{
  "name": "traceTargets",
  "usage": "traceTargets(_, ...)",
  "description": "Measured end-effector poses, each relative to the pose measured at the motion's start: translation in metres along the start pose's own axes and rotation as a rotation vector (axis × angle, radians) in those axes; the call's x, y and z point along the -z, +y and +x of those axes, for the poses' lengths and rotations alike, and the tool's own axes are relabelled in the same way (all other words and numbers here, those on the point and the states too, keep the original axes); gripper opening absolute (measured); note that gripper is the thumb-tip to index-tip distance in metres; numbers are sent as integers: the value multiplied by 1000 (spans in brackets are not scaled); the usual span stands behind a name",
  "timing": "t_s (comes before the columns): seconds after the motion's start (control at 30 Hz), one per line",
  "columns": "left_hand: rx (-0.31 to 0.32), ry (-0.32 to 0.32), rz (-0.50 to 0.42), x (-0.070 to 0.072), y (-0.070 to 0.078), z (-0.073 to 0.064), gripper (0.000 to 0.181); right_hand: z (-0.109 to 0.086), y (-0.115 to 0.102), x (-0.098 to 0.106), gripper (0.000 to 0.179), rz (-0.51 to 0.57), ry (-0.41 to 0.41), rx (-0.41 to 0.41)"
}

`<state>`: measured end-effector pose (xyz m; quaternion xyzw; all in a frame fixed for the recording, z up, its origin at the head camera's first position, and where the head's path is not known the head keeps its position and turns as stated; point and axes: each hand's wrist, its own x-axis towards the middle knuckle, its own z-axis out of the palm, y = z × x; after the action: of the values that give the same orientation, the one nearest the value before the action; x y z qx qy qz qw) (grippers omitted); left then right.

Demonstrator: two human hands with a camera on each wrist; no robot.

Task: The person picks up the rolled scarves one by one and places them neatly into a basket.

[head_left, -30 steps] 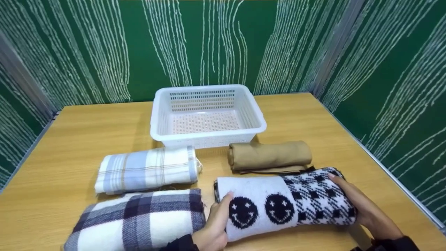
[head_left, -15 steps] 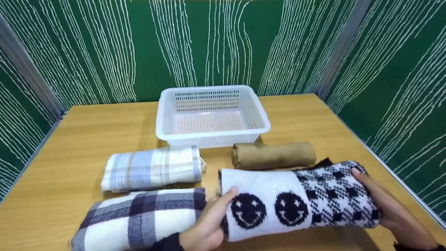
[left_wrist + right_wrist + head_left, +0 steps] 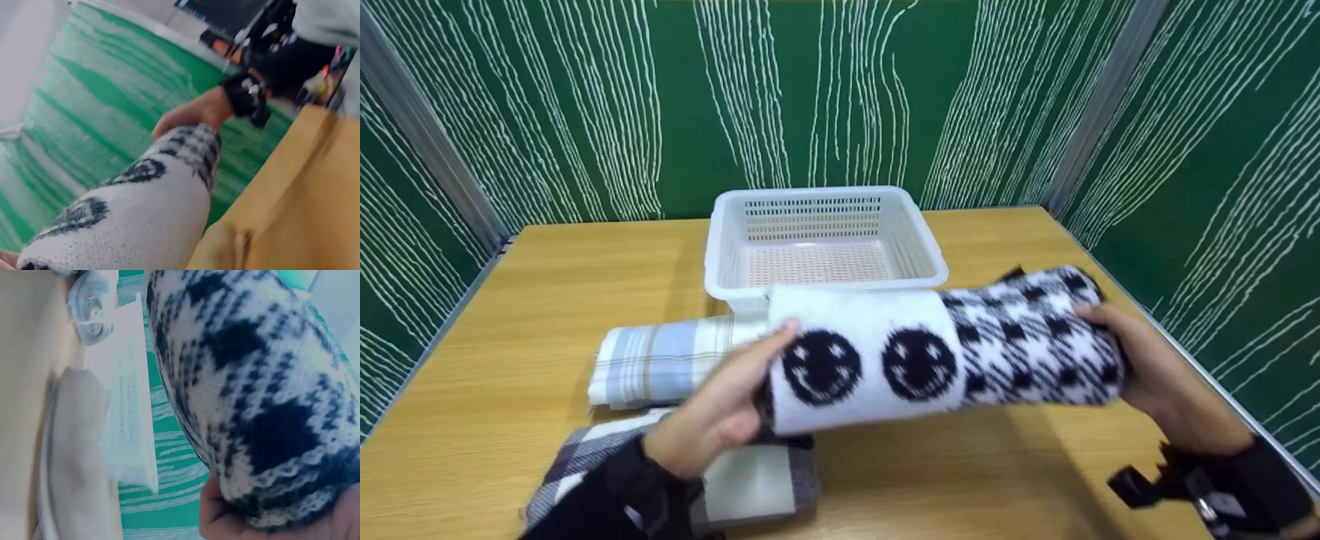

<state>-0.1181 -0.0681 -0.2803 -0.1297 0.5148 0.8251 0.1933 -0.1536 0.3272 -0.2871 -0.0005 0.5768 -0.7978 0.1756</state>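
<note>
A rolled knit scarf, white with black smiley faces and a black-and-white houndstooth part, is held in the air above the table. My left hand grips its left end, thumb over the front. My right hand grips the houndstooth end, its thumb on top; in the right wrist view, fingers curl under that end. Behind the scarf stands a white plastic basket, whose visible inside is bare. The scarf covers part of the basket's near side.
A blue-and-white plaid roll lies left of the scarf. Nearer me is a folded dark-and-white plaid cloth, partly behind my left forearm. The tan roll shows in the right wrist view but is hidden in the head view. Green walls border the wooden table.
Both hands have lifted the scarf off the table and carried it forward and left toward the basket. It now hides the tan roll. The head view has shifted slightly.
</note>
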Motion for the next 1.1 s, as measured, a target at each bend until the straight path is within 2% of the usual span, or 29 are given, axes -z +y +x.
traceTargets(0.13, -2, -6, 29, 14, 28, 6, 44, 17, -16, -27, 28, -78, -13, 52)
traceTargets(0.27, -32, -49, 64, 25, 56, 13, 39, 36, -35, -48, 46, -72, -55, 95)
traceTargets(0.37, -70, -89, 95, 33, 75, 17, 34, 50, -47, -61, 43, -30, -81, 136)
traceTargets(0.5, -111, -140, 94, 42, 96, 21, 31, 69, -59, -74, 30, 24, -100, 175)
traceTargets(0.63, -154, -164, 44, 50, 112, 29, 31, 88, -70, -86, 30, 8, -49, 176)
traceTargets(0.8, -200, -105, -1, 52, 129, 47, 35, 113, -84, -93, 33, -14, 41, 125)
traceTargets(0.87, -212, -71, -1, 51, 134, 57, 35, 122, -89, -94, 40, -17, 62, 86)
traceTargets(1.0, -222, -10, -9, 50, 141, 77, 32, 140, -95, -94, 59, -78, 42, 30)
traceTargets(1.1, -228, 28, -17, 52, 145, 91, 28, 152, -97, -93, 59, -119, -13, 30)
